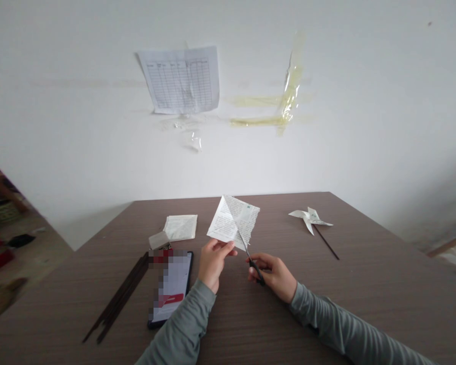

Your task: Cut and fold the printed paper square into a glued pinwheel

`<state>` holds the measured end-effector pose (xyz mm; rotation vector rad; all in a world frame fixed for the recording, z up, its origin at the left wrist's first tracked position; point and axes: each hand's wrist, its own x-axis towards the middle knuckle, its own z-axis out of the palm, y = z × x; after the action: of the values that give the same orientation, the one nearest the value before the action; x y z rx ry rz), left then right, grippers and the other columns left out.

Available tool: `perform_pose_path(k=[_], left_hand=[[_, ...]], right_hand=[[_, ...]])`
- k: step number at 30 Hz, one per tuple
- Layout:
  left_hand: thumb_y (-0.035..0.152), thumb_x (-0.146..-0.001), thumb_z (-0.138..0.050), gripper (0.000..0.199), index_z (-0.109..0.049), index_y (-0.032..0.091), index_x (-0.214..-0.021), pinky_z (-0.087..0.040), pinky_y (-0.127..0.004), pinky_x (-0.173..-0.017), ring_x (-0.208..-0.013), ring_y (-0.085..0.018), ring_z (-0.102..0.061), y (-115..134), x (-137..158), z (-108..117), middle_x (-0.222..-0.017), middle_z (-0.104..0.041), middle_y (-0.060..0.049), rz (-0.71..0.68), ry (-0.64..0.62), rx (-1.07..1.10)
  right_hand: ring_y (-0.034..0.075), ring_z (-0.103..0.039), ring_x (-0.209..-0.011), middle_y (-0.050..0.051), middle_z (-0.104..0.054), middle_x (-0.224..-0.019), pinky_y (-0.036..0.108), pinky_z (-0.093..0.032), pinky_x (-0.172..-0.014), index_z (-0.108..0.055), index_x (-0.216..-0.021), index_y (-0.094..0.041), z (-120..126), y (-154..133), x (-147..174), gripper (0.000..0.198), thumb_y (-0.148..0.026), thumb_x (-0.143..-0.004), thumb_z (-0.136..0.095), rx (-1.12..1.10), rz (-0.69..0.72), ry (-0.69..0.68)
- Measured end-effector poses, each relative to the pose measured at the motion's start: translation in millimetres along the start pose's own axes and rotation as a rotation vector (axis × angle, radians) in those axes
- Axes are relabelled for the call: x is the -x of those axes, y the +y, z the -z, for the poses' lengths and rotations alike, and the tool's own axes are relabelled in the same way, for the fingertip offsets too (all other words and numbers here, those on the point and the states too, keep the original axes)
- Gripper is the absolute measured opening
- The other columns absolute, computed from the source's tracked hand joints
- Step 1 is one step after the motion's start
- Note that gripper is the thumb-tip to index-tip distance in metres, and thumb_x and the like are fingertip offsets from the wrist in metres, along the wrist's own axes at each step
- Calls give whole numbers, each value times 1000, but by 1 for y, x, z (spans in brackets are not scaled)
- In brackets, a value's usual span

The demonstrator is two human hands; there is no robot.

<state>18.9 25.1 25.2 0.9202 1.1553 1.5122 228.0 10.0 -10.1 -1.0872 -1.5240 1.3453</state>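
Observation:
My left hand (215, 261) pinches the lower edge of a square sheet of printed paper (228, 218), held up above the table with a crease running across it. In my right hand (275, 274) is a pair of scissors (255, 268) with dark handles, my fingers closed around them. The blades lie at the paper's lower right corner, along the diagonal crease. Whether the blades are fully closed is too small to tell. On the table to the right lies a paper pinwheel (309, 218) with a thin dark stick (327, 242).
Left of my hands are a stack of paper squares (182, 227), a small translucent container (158, 240), several dark sticks (121, 294) and a phone (173, 286). The brown table (349, 304) meets a white wall, where a printed sheet (182, 81) is taped.

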Motion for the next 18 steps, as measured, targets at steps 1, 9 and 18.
perform_pose_path(k=[1,9,18], left_hand=[[30,-66,-109,27,-89,22,-81,-63,-25,-58,-79,-24,-85,0,0,0,-84,-91,-7,0,-1,1],[33,-65,-113,32,-88,21,-81,-64,-25,-59,-79,-24,-85,0,1,0,-80,-88,-5,-14,-14,10],[28,-68,-114,31,-88,20,-80,-65,-24,-58,-76,-23,-85,0,0,0,-75,-86,-3,-8,-13,3]], right_hand=[[37,-82,-75,10,-86,-79,53,-70,-78,-86,-108,-29,0,1,0,75,-92,-74,-105,1,3,3],[41,-87,-77,11,-87,-78,52,-74,-77,-90,-106,-30,2,7,-2,68,-89,-76,-106,18,30,8],[29,-80,-70,8,-89,-81,44,-70,-73,-89,-115,-24,2,16,-5,74,-88,-82,-103,16,60,9]])
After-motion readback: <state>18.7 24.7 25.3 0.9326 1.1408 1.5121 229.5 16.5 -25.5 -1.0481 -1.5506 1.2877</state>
